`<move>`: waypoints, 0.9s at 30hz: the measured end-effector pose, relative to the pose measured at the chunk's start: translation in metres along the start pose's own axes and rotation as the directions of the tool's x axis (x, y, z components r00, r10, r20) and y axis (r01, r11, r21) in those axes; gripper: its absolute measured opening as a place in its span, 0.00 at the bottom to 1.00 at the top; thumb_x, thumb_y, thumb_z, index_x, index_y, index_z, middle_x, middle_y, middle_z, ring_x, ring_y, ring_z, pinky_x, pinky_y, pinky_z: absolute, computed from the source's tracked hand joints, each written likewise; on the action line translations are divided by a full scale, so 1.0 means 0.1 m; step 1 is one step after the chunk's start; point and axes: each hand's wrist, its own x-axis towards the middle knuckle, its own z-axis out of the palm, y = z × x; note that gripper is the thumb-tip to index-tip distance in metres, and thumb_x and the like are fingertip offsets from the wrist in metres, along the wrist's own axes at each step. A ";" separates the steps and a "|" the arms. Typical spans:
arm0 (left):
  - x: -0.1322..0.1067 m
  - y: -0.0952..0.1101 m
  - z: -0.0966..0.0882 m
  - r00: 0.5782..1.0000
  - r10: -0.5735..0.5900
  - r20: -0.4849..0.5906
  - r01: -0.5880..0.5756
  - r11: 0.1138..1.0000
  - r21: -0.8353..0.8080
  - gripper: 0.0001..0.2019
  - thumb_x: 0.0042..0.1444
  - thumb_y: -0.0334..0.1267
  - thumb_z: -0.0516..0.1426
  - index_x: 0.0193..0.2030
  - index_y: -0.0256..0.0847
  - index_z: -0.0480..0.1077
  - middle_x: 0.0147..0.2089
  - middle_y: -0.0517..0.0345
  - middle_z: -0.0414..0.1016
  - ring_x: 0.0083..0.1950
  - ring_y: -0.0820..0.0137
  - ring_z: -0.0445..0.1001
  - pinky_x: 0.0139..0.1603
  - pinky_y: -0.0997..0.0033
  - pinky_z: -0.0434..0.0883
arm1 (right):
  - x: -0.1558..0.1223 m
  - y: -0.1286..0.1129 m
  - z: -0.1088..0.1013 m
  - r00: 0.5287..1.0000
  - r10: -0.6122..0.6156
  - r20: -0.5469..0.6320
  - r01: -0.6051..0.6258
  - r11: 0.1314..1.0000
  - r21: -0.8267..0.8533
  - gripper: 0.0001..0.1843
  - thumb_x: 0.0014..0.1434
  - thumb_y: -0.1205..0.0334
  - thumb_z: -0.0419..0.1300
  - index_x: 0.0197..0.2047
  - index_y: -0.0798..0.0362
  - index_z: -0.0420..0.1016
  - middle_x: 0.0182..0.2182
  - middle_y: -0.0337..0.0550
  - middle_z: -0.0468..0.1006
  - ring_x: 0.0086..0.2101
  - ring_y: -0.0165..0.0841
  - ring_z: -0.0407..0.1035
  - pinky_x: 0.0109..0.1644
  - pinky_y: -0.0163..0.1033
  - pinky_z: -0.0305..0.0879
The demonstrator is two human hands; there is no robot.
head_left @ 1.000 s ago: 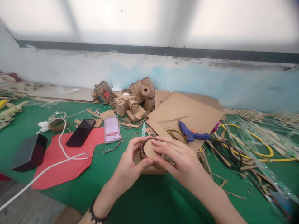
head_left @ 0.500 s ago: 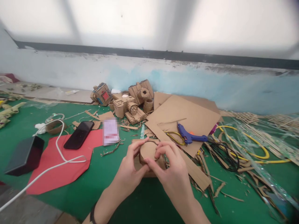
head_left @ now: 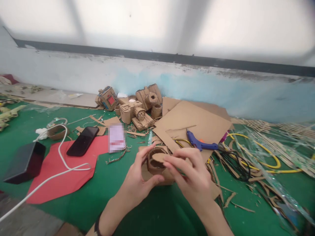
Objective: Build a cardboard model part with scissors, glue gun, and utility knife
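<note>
A round cardboard disc is pinched between the thumb and fingers of my right hand, tilted over the mouth of a short cardboard tube. The tube's hollow inside shows beneath it. My left hand curves round the tube's left side, fingers at the back and thumb at the front, steadying it. Under the tube lies a cardboard piece, partly hidden by my hands. Just beyond my right hand rests a blue hot glue gun on cardboard sheets.
Cardboard model cameras stand by the wall. To the left are a black phone, red paper, a dark box, a white cable and a cardboard ring. Yellow cable and scraps lie right on the green table.
The disc, which was lying flat over the tube's mouth under both hands, is now lifted and tilted by my right hand. The tube's opening has come into view.
</note>
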 end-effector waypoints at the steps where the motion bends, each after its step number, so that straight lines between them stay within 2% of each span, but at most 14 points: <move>1: 0.00 0.04 -0.02 1.000 0.023 -0.005 -0.023 1.000 0.003 0.38 0.68 0.52 0.68 0.79 0.55 0.58 0.84 0.45 0.58 0.82 0.50 0.63 0.79 0.50 0.67 | 0.00 -0.02 -0.02 0.997 0.045 -0.060 -0.045 0.999 0.003 0.08 0.70 0.70 0.67 0.46 0.47 0.85 0.38 0.43 0.80 0.37 0.36 0.75 0.40 0.39 0.76; 3: 0.03 0.18 -0.05 0.994 0.097 -0.045 -0.096 0.995 0.037 0.35 0.70 0.54 0.65 0.79 0.58 0.59 0.86 0.50 0.53 0.84 0.51 0.57 0.81 0.51 0.63 | 0.00 -0.10 -0.04 0.979 0.146 -0.145 -0.139 0.988 0.063 0.09 0.70 0.71 0.67 0.47 0.47 0.85 0.37 0.41 0.80 0.35 0.33 0.75 0.36 0.36 0.74; 4: 0.04 0.26 -0.06 0.987 0.144 -0.072 -0.139 0.988 0.072 0.32 0.71 0.53 0.63 0.78 0.58 0.61 0.85 0.51 0.56 0.85 0.52 0.56 0.82 0.51 0.61 | 0.00 -0.15 -0.05 0.972 0.180 -0.154 -0.165 0.981 0.107 0.09 0.70 0.71 0.67 0.47 0.46 0.84 0.38 0.41 0.82 0.35 0.33 0.76 0.37 0.35 0.75; 6: 0.08 0.45 -0.06 0.971 0.224 -0.083 -0.213 0.969 0.123 0.25 0.72 0.49 0.64 0.73 0.56 0.69 0.77 0.51 0.71 0.82 0.53 0.62 0.81 0.52 0.63 | 0.01 -0.23 -0.07 0.978 0.177 -0.111 -0.154 0.970 0.185 0.09 0.71 0.70 0.67 0.48 0.46 0.84 0.39 0.40 0.85 0.36 0.33 0.79 0.38 0.36 0.76; 8: 0.11 0.61 -0.06 0.954 0.281 -0.100 -0.266 0.953 0.144 0.10 0.73 0.42 0.63 0.58 0.52 0.79 0.61 0.54 0.85 0.76 0.56 0.71 0.76 0.55 0.69 | 0.00 -0.20 -0.13 0.992 0.129 -0.012 -0.123 0.966 0.228 0.07 0.74 0.65 0.65 0.51 0.44 0.85 0.39 0.40 0.87 0.37 0.34 0.82 0.39 0.36 0.77; 10: 0.11 0.71 -0.07 0.955 0.232 -0.185 -0.210 0.969 0.131 0.04 0.73 0.40 0.63 0.47 0.48 0.81 0.50 0.55 0.88 0.64 0.59 0.82 0.66 0.62 0.77 | -0.04 0.00 -0.24 0.984 0.164 0.068 -0.173 0.970 0.172 0.09 0.77 0.57 0.62 0.53 0.43 0.85 0.41 0.40 0.89 0.37 0.35 0.84 0.40 0.37 0.79; 12: 0.10 0.75 -0.12 0.953 0.088 -0.291 -0.073 0.995 0.065 0.07 0.72 0.43 0.64 0.43 0.45 0.80 0.43 0.56 0.88 0.47 0.63 0.88 0.51 0.69 0.82 | -0.15 0.37 -0.40 0.931 0.364 -0.013 -0.364 0.929 -0.067 0.13 0.78 0.53 0.59 0.53 0.45 0.85 0.41 0.42 0.90 0.36 0.37 0.84 0.42 0.40 0.79; 13: 0.09 0.75 -0.16 0.945 0.008 -0.327 -0.003 1.000 0.015 0.09 0.71 0.46 0.65 0.42 0.44 0.79 0.39 0.57 0.87 0.40 0.65 0.87 0.44 0.71 0.82 | -0.22 0.59 -0.49 0.914 0.403 -0.043 -0.402 0.892 -0.207 0.15 0.77 0.49 0.60 0.52 0.48 0.85 0.42 0.45 0.90 0.35 0.39 0.84 0.41 0.42 0.79; 15: 0.08 0.71 -0.25 0.926 -0.110 -0.362 0.084 0.993 -0.089 0.15 0.68 0.52 0.66 0.41 0.43 0.76 0.33 0.59 0.85 0.31 0.69 0.83 0.37 0.73 0.80 | -0.38 0.99 -0.63 0.926 0.378 -0.002 -0.340 0.830 -0.442 0.22 0.78 0.45 0.55 0.52 0.51 0.85 0.46 0.51 0.90 0.41 0.46 0.85 0.45 0.48 0.79; 16: 0.08 0.69 -0.28 0.917 -0.149 -0.370 0.107 0.985 -0.132 0.17 0.67 0.54 0.67 0.41 0.43 0.76 0.32 0.60 0.83 0.29 0.70 0.81 0.36 0.74 0.80 | -0.46 1.14 -0.67 0.937 0.346 0.038 -0.280 0.813 -0.511 0.25 0.79 0.46 0.51 0.52 0.52 0.85 0.47 0.53 0.89 0.45 0.49 0.84 0.49 0.51 0.78; 18: 0.10 0.64 -0.32 0.901 -0.199 -0.385 0.133 0.972 -0.192 0.20 0.63 0.57 0.69 0.43 0.43 0.74 0.30 0.62 0.82 0.27 0.72 0.79 0.34 0.75 0.78 | -0.56 1.30 -0.70 0.950 0.279 0.142 -0.147 0.799 -0.583 0.24 0.80 0.51 0.49 0.52 0.53 0.84 0.46 0.54 0.89 0.47 0.49 0.82 0.51 0.51 0.77; 22: 0.14 0.60 -0.32 0.897 -0.235 -0.374 0.162 0.963 -0.216 0.23 0.59 0.55 0.71 0.50 0.43 0.72 0.33 0.62 0.82 0.26 0.71 0.79 0.33 0.73 0.78 | -0.53 1.28 -0.64 0.923 0.203 0.327 0.068 0.750 -0.658 0.19 0.78 0.59 0.52 0.55 0.55 0.84 0.48 0.56 0.87 0.48 0.51 0.78 0.50 0.52 0.74; 24: 0.15 0.60 -0.33 0.909 -0.220 -0.355 0.165 0.970 -0.178 0.22 0.61 0.54 0.70 0.51 0.43 0.72 0.33 0.62 0.81 0.27 0.71 0.79 0.33 0.73 0.78 | -0.46 1.25 -0.66 0.912 0.235 0.337 0.086 0.693 -0.716 0.18 0.78 0.61 0.52 0.57 0.54 0.83 0.51 0.56 0.86 0.48 0.51 0.77 0.48 0.52 0.73; 27: 0.18 0.63 -0.38 0.919 -0.170 -0.354 0.139 0.984 -0.112 0.19 0.63 0.53 0.69 0.49 0.42 0.73 0.32 0.63 0.79 0.27 0.71 0.79 0.34 0.72 0.79 | -0.40 1.31 -0.74 0.896 0.326 0.302 0.048 0.605 -0.795 0.18 0.78 0.57 0.53 0.59 0.53 0.81 0.50 0.54 0.85 0.45 0.49 0.78 0.42 0.49 0.71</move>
